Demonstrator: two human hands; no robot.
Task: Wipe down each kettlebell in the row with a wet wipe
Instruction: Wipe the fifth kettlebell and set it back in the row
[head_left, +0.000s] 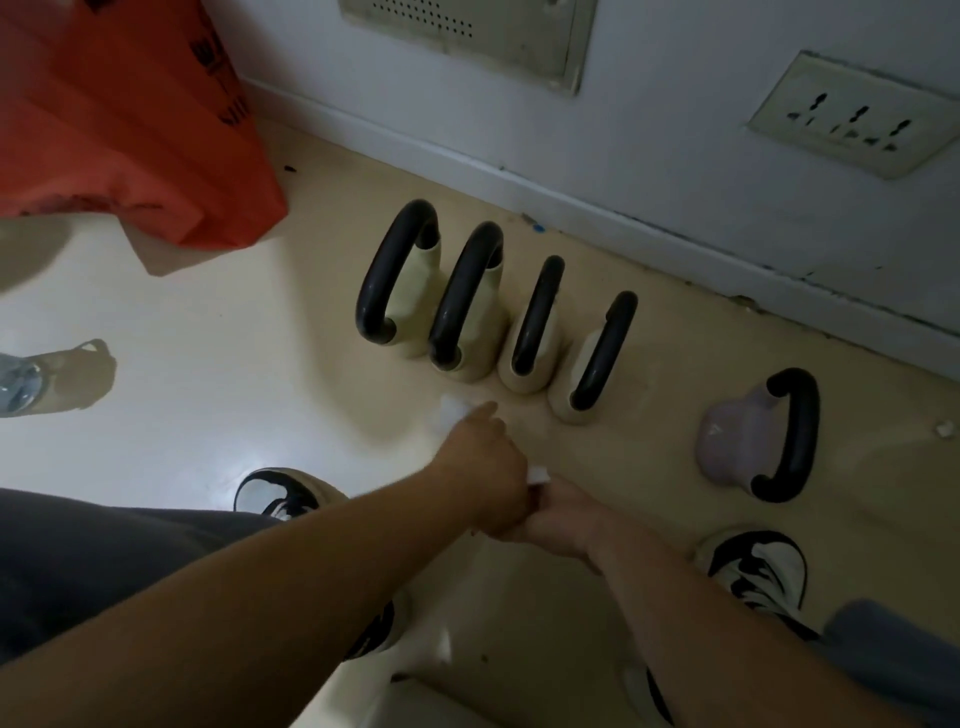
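Left hand (480, 462): my left grip reaches forward over the floor (208, 322), fingers curled closed around a white wet wipe (456, 410); a corner of it sticks out past my fingertips.
Right hand (558, 514): my right grip sits just behind the left one, touching it, fingers closed; a small white piece (539, 475) shows between the two hands, and I cannot tell whether it is the same wipe or whether my right grip has hold of it.
Cream kettlebells: four in a tight row near the wall (675, 130), each with a black handle; first cream kettlebell (410, 306) at the left end, second cream kettlebell (478, 322) beside it, third cream kettlebell (535, 353), fourth cream kettlebell (587, 384) closest to my hands. Neighbours touch or nearly touch.
Lilac kettlebell (743, 447): apart from the row to the right, tipped on its side, black handle facing right.
Wipe against bells: the wipe is just in front of the row, touching none of the bells.
My shoes: left sneaker (280, 493) and right sneaker (758, 566), black and white, either side of my arms.
Surroundings: orange bag (130, 114) at upper left; power socket (852, 119) on the wall at upper right.
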